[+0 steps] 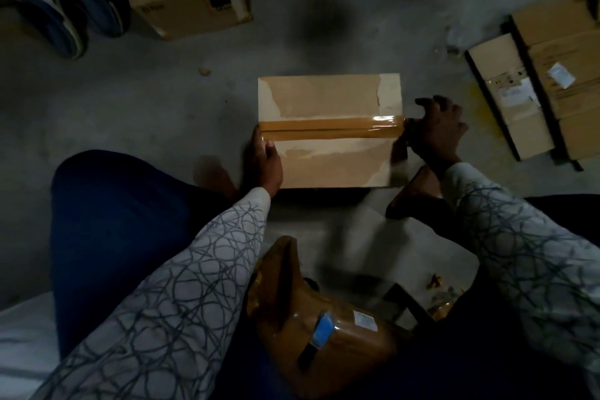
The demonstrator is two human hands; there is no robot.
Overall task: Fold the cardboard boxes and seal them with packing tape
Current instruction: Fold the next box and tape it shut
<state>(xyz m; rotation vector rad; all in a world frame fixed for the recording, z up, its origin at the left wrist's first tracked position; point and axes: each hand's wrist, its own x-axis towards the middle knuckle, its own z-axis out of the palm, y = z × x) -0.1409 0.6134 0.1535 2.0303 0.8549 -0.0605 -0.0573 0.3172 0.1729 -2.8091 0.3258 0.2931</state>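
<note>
Fingers [267,145] of the left hand [264,161] press the tape [324,130] flat onto the box [328,167]. The right hand [436,131] grips the roll [406,127] just past the box's opposite edge. Best to keep the strip taut and wrap it down there.

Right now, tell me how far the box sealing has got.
Done: the centre box has its flaps closed, with tape laid along the seam. In hand: the left hand presses the tape's left end while the right hand grips it past the right edge, apparently uncut. Left: cutting and smoothing that end, then probably the cardboard lying on the right.
</note>
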